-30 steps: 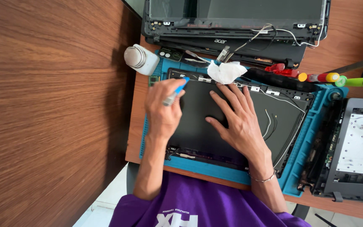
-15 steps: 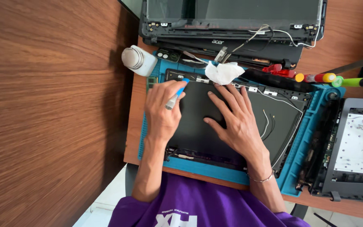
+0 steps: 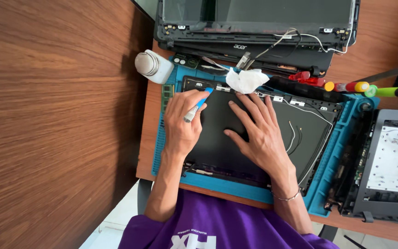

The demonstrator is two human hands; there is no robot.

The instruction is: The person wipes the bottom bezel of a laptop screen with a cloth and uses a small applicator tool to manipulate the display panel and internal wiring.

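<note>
Nearest the camera: purple shirt [image 3: 217, 221], cut off by the lower edge; print on it only partly seen.

Left hand [image 3: 183, 121]: lay on the dark laptop panel [image 3: 254, 133], fingers clamped round a small tool with silver shaft and blue tip [image 3: 197, 106]; shaft mostly hidden under the fingers, tip pointed toward the panel's far left corner.

Right hand [image 3: 261, 133]: pressed flat on the same panel, fingers spread apart, holding nothing; thin bracelet [image 3: 286, 197] at the wrist. Covered much of the panel's middle.

Dark laptop panel: lay on a blue work mat [image 3: 328, 184], near edge partly hidden behind both forearms. Thin cables [image 3: 295, 136] ran across its right part.

Blue work mat: lay on the table [image 3: 392, 41], right rim raised, left edge showing just beside the left hand.

Right of the mat: opened laptop base [image 3: 388, 170] with grey metal plate, cut off by the right edge; inner parts too small to make out.

Beyond the fingers: crumpled white tissue [image 3: 246, 80] touching the panel's far edge. White bottle [image 3: 154, 66] lying on its side at the mat's far left corner. Row of coloured screwdriver handles [image 3: 355, 86] along the far right, tips hidden.

Farthest: second laptop screen frame [image 3: 259, 23] with loose wires, cut off by the upper edge.

Left: brown wooden wall panel [image 3: 56, 124].
</note>
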